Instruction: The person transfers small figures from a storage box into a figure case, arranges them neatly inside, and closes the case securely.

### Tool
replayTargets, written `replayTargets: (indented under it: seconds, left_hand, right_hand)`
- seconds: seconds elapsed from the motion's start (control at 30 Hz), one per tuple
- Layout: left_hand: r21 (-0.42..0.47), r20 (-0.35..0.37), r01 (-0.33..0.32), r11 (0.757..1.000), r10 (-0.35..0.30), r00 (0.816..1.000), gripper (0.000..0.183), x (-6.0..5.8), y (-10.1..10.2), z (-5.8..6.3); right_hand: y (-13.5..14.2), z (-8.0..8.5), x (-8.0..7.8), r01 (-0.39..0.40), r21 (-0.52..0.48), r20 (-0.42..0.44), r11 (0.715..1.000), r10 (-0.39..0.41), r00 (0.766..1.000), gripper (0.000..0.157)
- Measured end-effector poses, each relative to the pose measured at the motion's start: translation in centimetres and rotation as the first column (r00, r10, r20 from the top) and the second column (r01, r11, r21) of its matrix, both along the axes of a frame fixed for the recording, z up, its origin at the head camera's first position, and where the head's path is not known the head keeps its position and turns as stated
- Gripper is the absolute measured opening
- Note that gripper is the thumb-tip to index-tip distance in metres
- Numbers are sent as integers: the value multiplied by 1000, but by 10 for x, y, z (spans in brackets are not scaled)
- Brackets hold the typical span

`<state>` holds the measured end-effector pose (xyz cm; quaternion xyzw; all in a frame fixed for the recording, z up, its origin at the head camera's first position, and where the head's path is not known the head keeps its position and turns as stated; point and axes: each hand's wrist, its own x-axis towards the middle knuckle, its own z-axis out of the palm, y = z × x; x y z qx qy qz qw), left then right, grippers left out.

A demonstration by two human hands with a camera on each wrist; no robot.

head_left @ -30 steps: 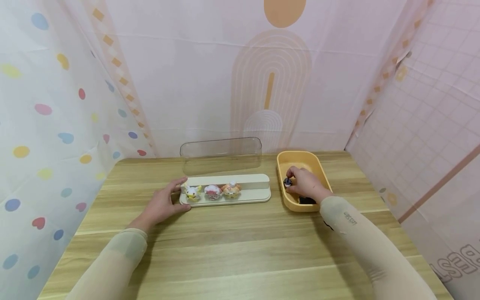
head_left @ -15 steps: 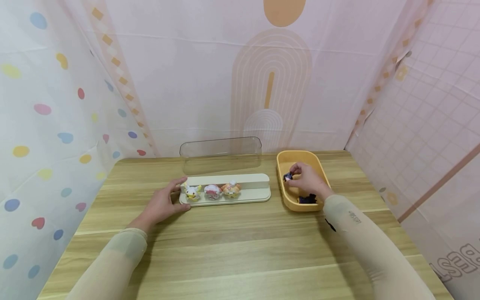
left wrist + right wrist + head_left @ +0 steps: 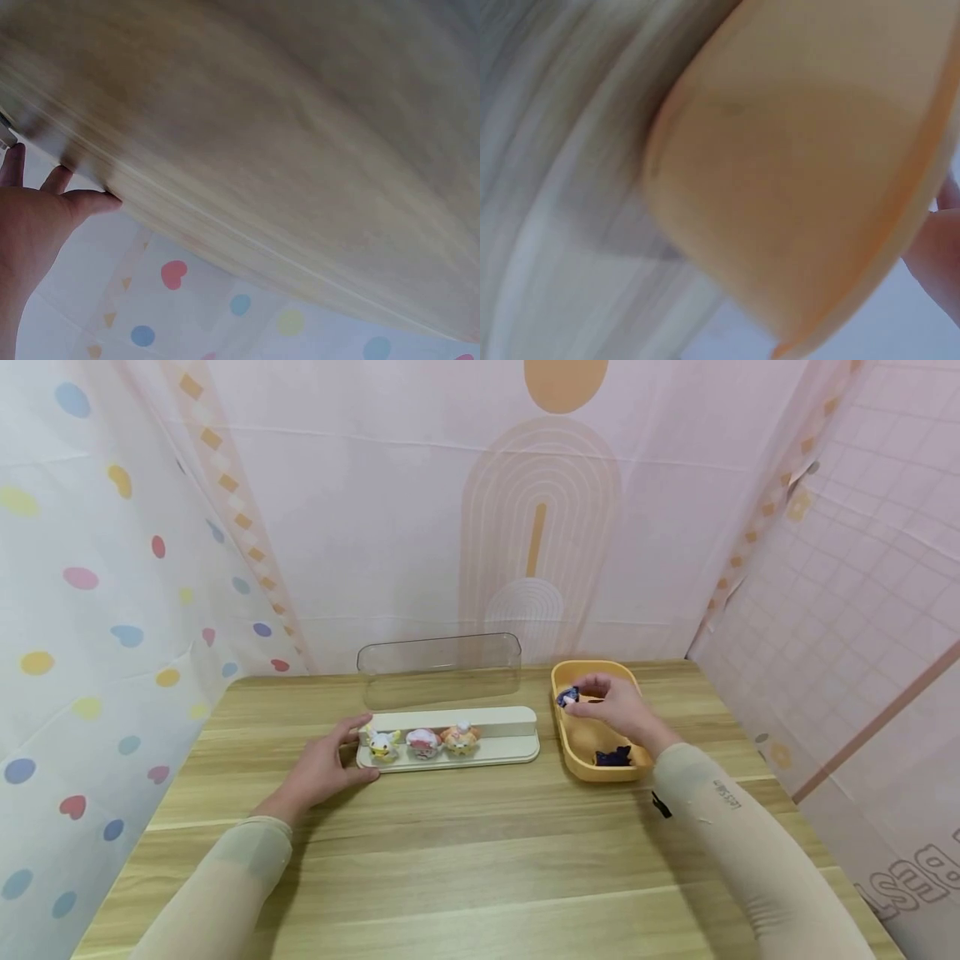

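Note:
In the head view my left hand (image 3: 318,771) holds the left end of a long cream display base (image 3: 512,748), thumb at the front edge and fingers at the back. Three small figurines stand on it: a white and yellow one (image 3: 384,746), a pink and white one (image 3: 423,744) and an orange one with a white top (image 3: 461,740). My right hand (image 3: 621,708) pinches a small dark blue figurine (image 3: 567,697) over the left side of a yellow-orange box (image 3: 581,770). Another dark blue figurine (image 3: 613,757) lies at the near end inside that box.
Behind the display base stands a clear cover (image 3: 439,672) with a dark edge. All of this rests on a wood-grain table (image 3: 420,860), with patterned cloth hanging behind and at both sides. The right wrist view shows the box's outer wall (image 3: 780,172) close up.
My right hand has lifted the dark blue figurine from inside the box toward its left rim, turning it slightly. My left hand stays at the display base.

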<state>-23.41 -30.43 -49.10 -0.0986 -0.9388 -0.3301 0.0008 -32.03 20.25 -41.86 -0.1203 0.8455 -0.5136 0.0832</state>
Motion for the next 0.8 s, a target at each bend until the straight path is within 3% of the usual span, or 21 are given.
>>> replayTargets:
  seconds: [0.17, 0.47, 0.57, 0.7, 0.8]
  left_hand:
    - [-6, -1, -6, 1000, 6, 1000, 98, 1, 1, 0]
    - [-2, -3, -1, 1000, 1, 1000, 98, 1, 0, -1]
    - [2, 7, -2, 1000, 2, 1000, 98, 1, 0, -1]
    - [-8, 8, -2, 1000, 2, 1000, 98, 0, -1, -2]
    - [-10, -2, -3, 1000, 3, 1000, 98, 0, 0, -2]
  right_hand:
    - [-19, 4, 8, -42, 93, -136, 995, 54, 989, 40]
    - [-63, 4, 22, -50, 304, -309, 951, 148, 939, 35]
    - [-77, 0, 26, -45, 394, -375, 918, 205, 904, 35]
    - [-94, -7, 29, -7, 525, -430, 851, 272, 861, 33]
    - [-105, -12, 32, 12, 575, -436, 818, 295, 850, 31]
